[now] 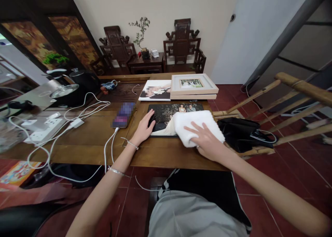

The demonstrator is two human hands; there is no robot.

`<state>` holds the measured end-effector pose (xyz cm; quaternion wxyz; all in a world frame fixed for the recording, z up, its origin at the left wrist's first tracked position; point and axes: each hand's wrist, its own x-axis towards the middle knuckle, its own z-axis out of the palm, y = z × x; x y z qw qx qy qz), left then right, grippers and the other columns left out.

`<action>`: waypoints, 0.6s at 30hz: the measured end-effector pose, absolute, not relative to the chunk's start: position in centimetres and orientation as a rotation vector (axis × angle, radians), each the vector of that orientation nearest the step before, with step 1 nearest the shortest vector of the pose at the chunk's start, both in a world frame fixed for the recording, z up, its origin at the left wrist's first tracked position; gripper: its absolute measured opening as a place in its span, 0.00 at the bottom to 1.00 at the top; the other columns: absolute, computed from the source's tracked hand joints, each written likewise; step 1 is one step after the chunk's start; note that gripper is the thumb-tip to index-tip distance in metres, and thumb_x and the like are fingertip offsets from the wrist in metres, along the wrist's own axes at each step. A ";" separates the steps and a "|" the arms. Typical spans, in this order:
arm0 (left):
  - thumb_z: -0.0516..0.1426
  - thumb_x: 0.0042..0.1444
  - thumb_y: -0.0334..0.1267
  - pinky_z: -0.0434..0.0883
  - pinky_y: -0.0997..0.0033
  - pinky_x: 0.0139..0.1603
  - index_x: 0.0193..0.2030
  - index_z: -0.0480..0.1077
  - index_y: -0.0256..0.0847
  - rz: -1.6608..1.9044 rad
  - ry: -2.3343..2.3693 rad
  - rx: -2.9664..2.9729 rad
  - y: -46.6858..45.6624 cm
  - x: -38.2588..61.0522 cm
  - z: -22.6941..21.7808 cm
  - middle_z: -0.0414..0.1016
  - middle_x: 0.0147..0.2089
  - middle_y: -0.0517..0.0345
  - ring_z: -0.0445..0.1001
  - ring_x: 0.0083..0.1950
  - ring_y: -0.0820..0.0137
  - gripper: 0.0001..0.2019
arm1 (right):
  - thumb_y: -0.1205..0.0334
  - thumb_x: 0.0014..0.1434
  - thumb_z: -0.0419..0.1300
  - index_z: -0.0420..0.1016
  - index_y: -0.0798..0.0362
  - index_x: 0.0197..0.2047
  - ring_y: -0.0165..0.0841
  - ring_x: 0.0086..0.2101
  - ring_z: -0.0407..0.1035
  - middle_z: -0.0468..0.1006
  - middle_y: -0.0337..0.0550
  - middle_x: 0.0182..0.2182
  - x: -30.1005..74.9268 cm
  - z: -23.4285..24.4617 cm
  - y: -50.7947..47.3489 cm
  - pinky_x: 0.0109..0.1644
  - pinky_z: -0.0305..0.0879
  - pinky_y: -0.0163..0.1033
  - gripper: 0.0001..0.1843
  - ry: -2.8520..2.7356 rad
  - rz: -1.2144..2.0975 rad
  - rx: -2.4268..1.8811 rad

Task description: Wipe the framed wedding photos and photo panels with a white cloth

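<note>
A dark photo panel (163, 114) lies on the wooden table in front of me, printed with two people and a long pale dress. My left hand (144, 126) rests at its left edge, open, with the fingers stretched along the border and holding nothing. Over the panel's right part is a folded white towel (193, 121), which covers that corner. My right hand (206, 140) holds the towel from above against the panel, its fingers spread over the cloth and the thumb side partly hidden.
Behind the panel lie a photo print (155, 90) and stacked frames (193, 86). Left of my hand, a phone (123, 115) is plugged into a white cable. A power strip (46, 130), looped cables and a lidded pot (64, 93) sit further left. A bamboo chair (293, 86) bearing a black bag (238, 133) stands right.
</note>
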<state>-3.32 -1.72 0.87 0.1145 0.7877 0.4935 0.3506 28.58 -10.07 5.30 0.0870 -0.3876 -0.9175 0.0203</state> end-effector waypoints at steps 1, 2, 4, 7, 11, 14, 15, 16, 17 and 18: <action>0.48 0.67 0.47 0.56 0.51 0.73 0.69 0.59 0.39 1.036 1.447 2.308 -1.7 -3.3 0.8 0.59 0.72 0.44 0.60 0.72 0.60 0.26 | 0.81 0.47 0.51 0.80 0.53 0.45 0.55 0.69 0.47 0.61 0.49 0.69 29.5 5.3 -9.6 0.65 0.47 0.74 0.27 -2.703 0.058 -1.217; 0.48 0.67 0.47 0.57 0.51 0.73 0.69 0.59 0.39 1.041 1.447 2.304 -1.6 -3.3 0.8 0.60 0.72 0.44 0.60 0.72 0.60 0.26 | 0.80 0.47 0.50 0.80 0.53 0.46 0.56 0.69 0.47 0.61 0.50 0.68 30.3 5.4 -8.9 0.65 0.48 0.74 0.28 -2.674 0.057 -1.285; 0.48 0.67 0.47 0.56 0.51 0.73 0.69 0.60 0.40 1.043 1.450 2.296 -1.6 -3.3 0.7 0.61 0.72 0.45 0.60 0.72 0.60 0.26 | 0.80 0.49 0.50 0.78 0.54 0.51 0.56 0.69 0.47 0.61 0.52 0.69 31.2 5.6 -7.2 0.64 0.51 0.74 0.29 -2.623 0.053 -1.410; 0.47 0.67 0.47 0.55 0.51 0.74 0.68 0.62 0.40 1.026 1.448 2.289 -1.7 -3.2 0.5 0.62 0.71 0.46 0.58 0.73 0.60 0.25 | 0.78 0.53 0.49 0.74 0.56 0.57 0.58 0.68 0.46 0.59 0.53 0.69 30.6 6.0 -4.4 0.62 0.53 0.74 0.30 -2.581 0.027 -1.533; 0.46 0.68 0.49 0.54 0.51 0.74 0.65 0.65 0.39 1.006 1.432 2.283 -1.7 -3.2 0.6 0.63 0.70 0.45 0.57 0.74 0.60 0.25 | 0.77 0.55 0.49 0.70 0.57 0.61 0.64 0.67 0.45 0.56 0.53 0.70 26.7 6.3 -1.7 0.60 0.50 0.81 0.31 -2.584 0.008 -1.610; 0.45 0.69 0.51 0.54 0.51 0.74 0.64 0.66 0.38 1.000 1.435 2.267 -1.7 -3.2 0.7 0.63 0.70 0.45 0.57 0.74 0.60 0.26 | 0.77 0.55 0.49 0.68 0.56 0.63 0.66 0.67 0.43 0.55 0.55 0.71 22.7 6.5 -0.6 0.60 0.46 0.83 0.33 -2.608 0.025 -1.572; 0.44 0.69 0.51 0.54 0.51 0.74 0.64 0.67 0.39 0.997 1.437 2.262 -1.7 -3.2 0.7 0.63 0.70 0.45 0.57 0.73 0.60 0.26 | 0.77 0.55 0.49 0.68 0.56 0.64 0.67 0.67 0.43 0.55 0.55 0.71 21.3 6.7 -0.3 0.59 0.46 0.83 0.33 -2.617 0.040 -1.544; 0.43 0.69 0.51 0.54 0.51 0.74 0.63 0.67 0.39 0.994 1.439 2.260 -1.6 -3.3 0.8 0.64 0.70 0.46 0.58 0.73 0.60 0.26 | 0.76 0.56 0.49 0.67 0.56 0.64 0.66 0.67 0.44 0.55 0.55 0.71 19.9 6.9 0.0 0.59 0.46 0.83 0.32 -2.625 0.060 -1.507; 0.43 0.69 0.51 0.54 0.51 0.74 0.62 0.68 0.39 0.990 1.441 2.262 -1.6 -3.3 0.8 0.65 0.70 0.46 0.58 0.73 0.59 0.26 | 0.76 0.57 0.48 0.67 0.55 0.64 0.65 0.66 0.45 0.57 0.54 0.70 18.5 7.2 0.3 0.59 0.46 0.83 0.32 -2.630 0.089 -1.467; 0.43 0.69 0.51 0.54 0.51 0.74 0.61 0.69 0.39 0.988 1.444 2.268 -1.6 -3.3 0.9 0.65 0.69 0.46 0.59 0.73 0.59 0.25 | 0.75 0.58 0.48 0.67 0.55 0.64 0.64 0.66 0.47 0.59 0.54 0.69 17.2 7.6 0.7 0.59 0.47 0.82 0.31 -2.630 0.129 -1.426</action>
